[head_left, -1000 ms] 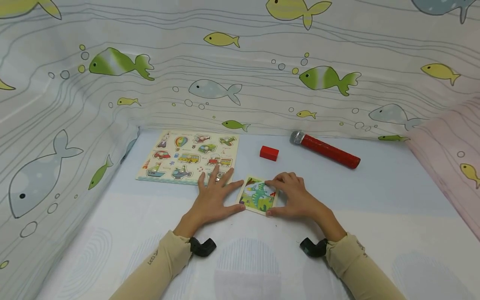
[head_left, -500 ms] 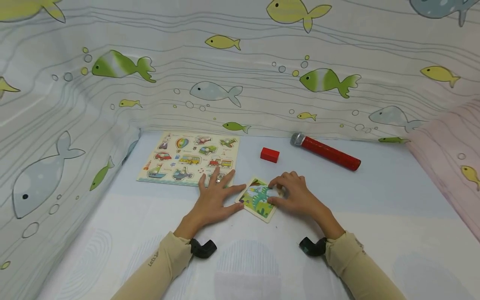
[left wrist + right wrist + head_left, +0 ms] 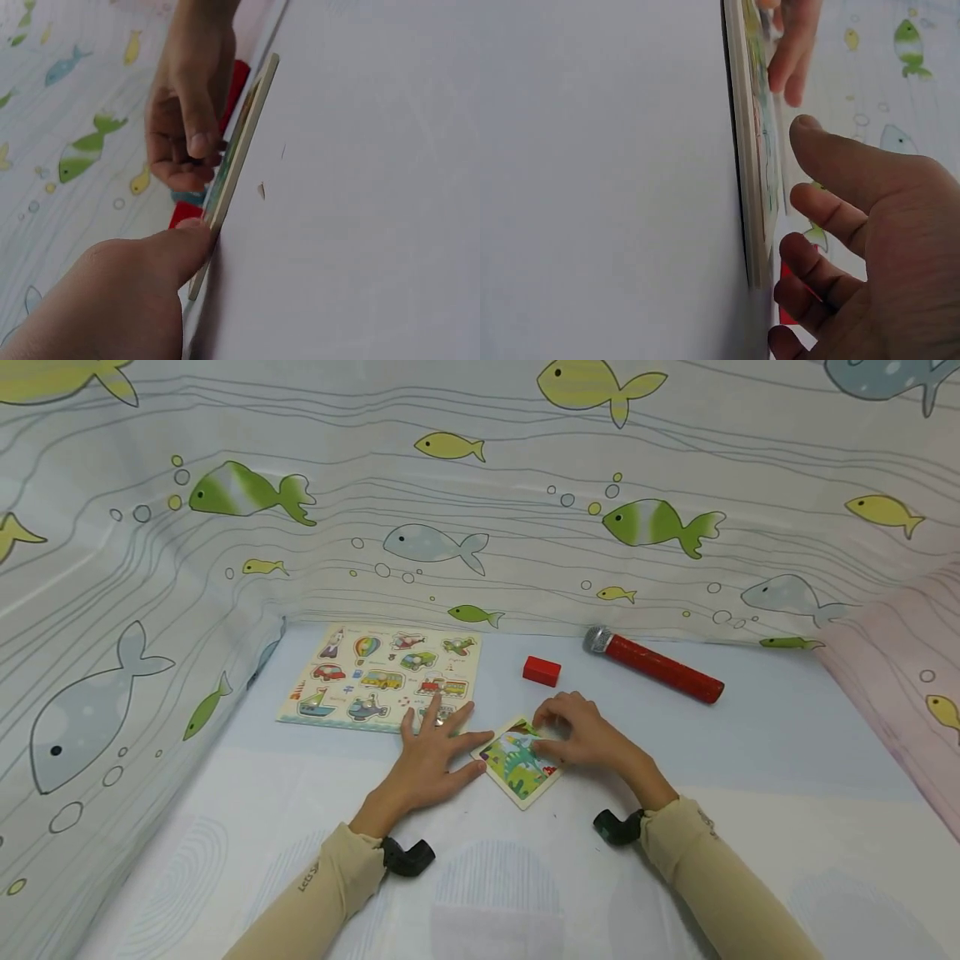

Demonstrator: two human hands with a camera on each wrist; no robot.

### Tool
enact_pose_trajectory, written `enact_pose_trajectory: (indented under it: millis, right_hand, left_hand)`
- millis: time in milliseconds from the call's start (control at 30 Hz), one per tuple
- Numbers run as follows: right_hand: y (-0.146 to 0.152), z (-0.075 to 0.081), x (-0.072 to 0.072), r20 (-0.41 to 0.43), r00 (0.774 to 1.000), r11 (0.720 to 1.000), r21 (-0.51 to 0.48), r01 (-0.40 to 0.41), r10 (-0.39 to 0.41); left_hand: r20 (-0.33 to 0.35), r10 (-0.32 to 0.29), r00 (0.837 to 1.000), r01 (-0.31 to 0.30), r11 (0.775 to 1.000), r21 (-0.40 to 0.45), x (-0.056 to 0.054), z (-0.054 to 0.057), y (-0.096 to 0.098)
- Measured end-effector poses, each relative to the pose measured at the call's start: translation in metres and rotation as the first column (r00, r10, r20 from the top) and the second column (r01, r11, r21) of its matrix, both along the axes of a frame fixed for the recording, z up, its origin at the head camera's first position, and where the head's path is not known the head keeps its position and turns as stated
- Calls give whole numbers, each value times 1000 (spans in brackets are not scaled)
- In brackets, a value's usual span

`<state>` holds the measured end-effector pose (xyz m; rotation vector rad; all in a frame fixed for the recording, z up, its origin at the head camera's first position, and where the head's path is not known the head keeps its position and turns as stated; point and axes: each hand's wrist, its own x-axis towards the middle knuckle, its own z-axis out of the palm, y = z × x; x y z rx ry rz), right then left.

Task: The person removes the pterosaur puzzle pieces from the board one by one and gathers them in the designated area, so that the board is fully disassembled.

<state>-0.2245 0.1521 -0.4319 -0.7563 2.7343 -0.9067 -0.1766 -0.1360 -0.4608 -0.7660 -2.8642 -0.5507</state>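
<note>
A small square wooden dinosaur puzzle [image 3: 517, 777] lies turned cornerwise on the table between both hands. My left hand [image 3: 427, 760] is spread flat, its thumb and index fingertip at the puzzle's left corner. In the left wrist view the thumb [image 3: 176, 244] rests on the puzzle's edge [image 3: 244, 150]. The other left fingers reach over a larger wooden vehicle puzzle board [image 3: 411, 685]. My right hand [image 3: 581, 731] hovers over the puzzle's upper right side, fingers loosely curled. In the right wrist view thumb and fingers stand apart, holding nothing, beside the puzzle [image 3: 746, 150].
Behind the dinosaur puzzle lies a red block [image 3: 542, 671]. A red toy microphone [image 3: 660, 668] with a silver head lies at the back right. Fish-patterned cloth walls [image 3: 517, 485] enclose the table at the back and sides.
The dinosaur puzzle has turned clockwise. My right hand has come off its right edge and moved up over it, fingers holding nothing. The left hand has stayed nearly in place.
</note>
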Motion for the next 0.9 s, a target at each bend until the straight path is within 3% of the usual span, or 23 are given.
enact_pose_trajectory:
  millis: [400,600,900]
  right_hand:
    - [-10,7,-19,102,988,981,149,-128,114]
    - [-12,14,-25,167,978,972,176,-153,124]
    - [-15,18,-27,193,973,963,209,-167,127]
  left_hand:
    - [19,6,1000,-5,1000,-10,1,4,2]
    - [26,9,1000,-8,1000,-16,1,5,3]
    - [41,12,999,-11,1000,-20,0,3,3]
